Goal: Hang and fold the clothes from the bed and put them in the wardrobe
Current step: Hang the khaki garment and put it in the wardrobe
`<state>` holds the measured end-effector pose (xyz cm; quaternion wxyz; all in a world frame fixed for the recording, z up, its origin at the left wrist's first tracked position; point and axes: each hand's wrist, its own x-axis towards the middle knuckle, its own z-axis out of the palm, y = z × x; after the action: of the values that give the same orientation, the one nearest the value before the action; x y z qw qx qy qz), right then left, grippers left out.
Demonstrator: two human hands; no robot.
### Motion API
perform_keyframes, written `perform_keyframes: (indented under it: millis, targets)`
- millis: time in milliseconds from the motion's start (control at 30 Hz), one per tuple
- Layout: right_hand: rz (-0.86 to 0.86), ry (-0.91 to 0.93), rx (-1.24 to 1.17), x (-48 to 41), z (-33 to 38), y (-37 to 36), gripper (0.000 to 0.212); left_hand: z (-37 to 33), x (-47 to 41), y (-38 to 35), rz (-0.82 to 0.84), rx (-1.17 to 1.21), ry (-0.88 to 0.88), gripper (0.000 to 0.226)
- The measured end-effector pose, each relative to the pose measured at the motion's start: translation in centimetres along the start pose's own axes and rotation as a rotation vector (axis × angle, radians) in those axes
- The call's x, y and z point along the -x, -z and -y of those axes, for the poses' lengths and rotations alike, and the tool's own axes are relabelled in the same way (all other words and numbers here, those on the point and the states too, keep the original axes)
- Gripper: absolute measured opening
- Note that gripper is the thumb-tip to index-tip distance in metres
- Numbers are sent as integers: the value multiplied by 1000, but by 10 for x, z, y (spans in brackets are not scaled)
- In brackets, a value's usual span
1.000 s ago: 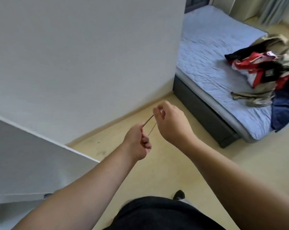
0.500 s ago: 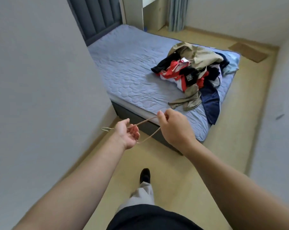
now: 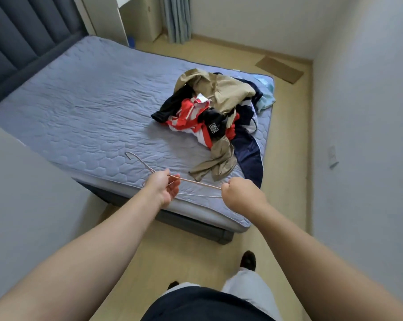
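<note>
Your left hand (image 3: 163, 191) pinches the wire hanger (image 3: 196, 181) near its hook, your right hand (image 3: 240, 195) grips its end; the clothes pile (image 3: 219, 89) lies on the bed (image 3: 91, 100), one label (image 3: 213, 129) unreadable

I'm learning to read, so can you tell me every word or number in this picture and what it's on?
Patch on the black top: a pale square with a round emblem, too blurred to read.
Hanger and bed: no writing.
No other words, numbers or signs show.
</note>
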<state>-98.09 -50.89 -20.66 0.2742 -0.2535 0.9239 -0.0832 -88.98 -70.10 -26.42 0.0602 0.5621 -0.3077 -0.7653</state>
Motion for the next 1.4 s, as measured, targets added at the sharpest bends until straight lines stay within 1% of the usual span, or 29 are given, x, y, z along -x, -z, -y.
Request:
perform_keyframes:
  millis: [133, 267, 300, 367, 467, 500, 533, 600, 733, 800, 867, 1000, 1100, 1133, 1167, 1200, 1233, 1300, 1367, 1400]
  targets:
    - [102, -17, 60, -88, -18, 21, 25, -15, -59, -59, -54, -18, -41, 30]
    - [235, 15, 112, -194, -49, 29, 25, -14, -122, -124, -92, 75, -66, 7]
    - [275, 15, 123, -219, -60, 30, 25, -11, -134, -139, -113, 91, -69, 7]
    - [365, -4, 135, -273, -83, 32, 24, -9, -160, -172, -185, 103, -69, 13]
    - [505, -19, 124, -318, -106, 32, 24, -7, -178, -197, -261, 89, -111, 20]
    - [537, -24, 100, -339, -110, 35, 21, -10, -188, -207, -298, 78, -132, 21]
    - [546, -47, 67, -356, -113, 37, 23, -11, -196, -214, -330, 60, -149, 22]
    - [536, -156, -70, -390, -117, 36, 28, -15, -210, -225, -367, 29, -177, 22]
    - [512, -475, -473, -449, -122, 10, 11, -14, -246, -229, -381, 13, -140, 22]
    - [497, -573, -652, -480, -123, -11, 5, -11, -271, -229, -365, 39, -100, 26]
    - [485, -651, -781, -510, -124, -32, 6, -7, -295, -231, -353, 61, -50, 32]
    - [457, -689, -854, -574, -126, -73, 36, 7, -338, -237, -328, 109, 15, 38]
    - [503, -744, -933, -618, -123, -106, 72, 19, -368, -236, -322, 116, 41, 33]
    - [539, -769, -969, -627, -120, -113, 78, 23, -376, -234, -319, 115, 49, 31]
    - [560, -789, -1016, -637, -117, -118, 79, 27, -384, -233, -315, 118, 56, 28]
    - [546, -811, -1070, -644, -114, -123, 74, 31, -392, -231, -314, 122, 62, 26]
    - [503, -831, -1128, -651, -113, -126, 65, 34, -397, -229, -315, 124, 67, 26]
    - [347, -919, -1244, -659, -113, -131, 45, 35, -405, -226, -320, 126, 70, 27]
    - [229, -983, -1352, -661, -112, -132, 38, 31, -406, -224, -326, 113, 70, 29]
    - [235, -972, -1388, -658, -111, -130, 37, 27, -404, -224, -328, 98, 69, 30]
